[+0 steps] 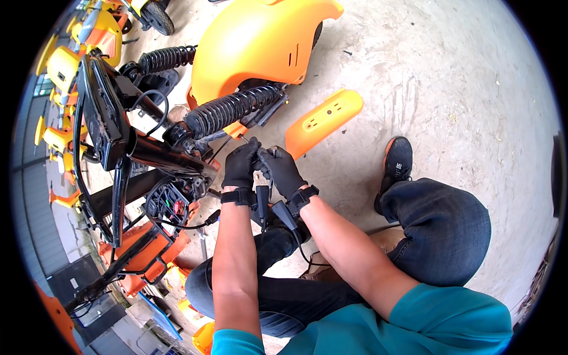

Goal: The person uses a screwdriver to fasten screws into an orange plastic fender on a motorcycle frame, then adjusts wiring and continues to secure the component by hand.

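My left hand (240, 165) and my right hand (280, 169), both in black gloves, meet just below a black coil-spring shock absorber (236, 110). Their fingers are bent and pinched together, fingertips nearly touching. Whatever they grip is small and hidden by the gloves. A small orange part (235, 129) sits just beyond the left fingertips. Above the hands stands a large glossy orange fender (251, 53) on the vehicle. An orange curved panel (324, 121) with slots lies on the floor by my right hand. Black straps circle both wrists.
A black metal vehicle frame (168, 155) rises on the left, with exposed wiring (171, 204) low on it. Another shock absorber (168, 58) stands farther back. Several yellow-orange vehicles (100, 32) line the far left. My bent knee (441, 231) and shoe (397, 160) are at right.
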### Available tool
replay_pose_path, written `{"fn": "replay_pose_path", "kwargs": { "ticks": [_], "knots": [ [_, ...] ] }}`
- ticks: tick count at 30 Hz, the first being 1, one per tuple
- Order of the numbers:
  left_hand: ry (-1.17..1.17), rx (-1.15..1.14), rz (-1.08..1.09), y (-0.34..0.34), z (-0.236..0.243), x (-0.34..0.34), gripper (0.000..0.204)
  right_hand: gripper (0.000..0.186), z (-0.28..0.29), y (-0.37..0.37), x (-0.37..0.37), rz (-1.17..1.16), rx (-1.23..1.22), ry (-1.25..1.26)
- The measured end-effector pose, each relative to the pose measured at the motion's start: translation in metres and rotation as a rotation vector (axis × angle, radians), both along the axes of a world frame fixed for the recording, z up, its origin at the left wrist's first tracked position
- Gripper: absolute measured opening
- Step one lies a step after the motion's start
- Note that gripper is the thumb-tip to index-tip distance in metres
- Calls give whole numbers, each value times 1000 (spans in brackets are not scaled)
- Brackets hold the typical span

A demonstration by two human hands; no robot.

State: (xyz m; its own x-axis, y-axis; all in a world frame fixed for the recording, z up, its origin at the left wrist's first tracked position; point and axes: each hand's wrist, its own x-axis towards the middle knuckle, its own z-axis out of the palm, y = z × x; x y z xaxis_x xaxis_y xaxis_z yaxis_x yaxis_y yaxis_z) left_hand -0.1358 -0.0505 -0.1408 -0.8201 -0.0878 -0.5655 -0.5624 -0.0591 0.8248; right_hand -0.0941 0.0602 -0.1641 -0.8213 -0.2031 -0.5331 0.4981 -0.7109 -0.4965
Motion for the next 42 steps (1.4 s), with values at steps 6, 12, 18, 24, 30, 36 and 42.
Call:
{"fn": "replay_pose_path", "kwargs": {
  "ticks": [6, 12, 18, 24, 30, 36, 42],
  "knots": [
    [-58, -75, -58, -11, -10, -2, 29, 27, -8, 2, -3, 89, -610, -229],
    [-33, 61, -11, -12, -7, 0, 26, 20, -6, -4, -2, 109, -245, -62],
    [-29, 75, 12, -1, -2, -6, 25, 24, -8, 0, -9, -82, 537, 324],
    [20, -54, -74, -15, -11, -3, 24, 37, -5, 20, -7, 216, -257, -107],
    [67, 47, -28, -2, 3, 1, 26, 18, -9, 9, -4, 76, -273, -60],
    [-48, -240, -77, -12, -5, -4, 22, 17, -4, -4, 0, 19, 117, 148],
    [-42, -111, -32, -13, -7, 0, 27, 30, -3, 9, 0, 190, -360, -185]
  ]
}}
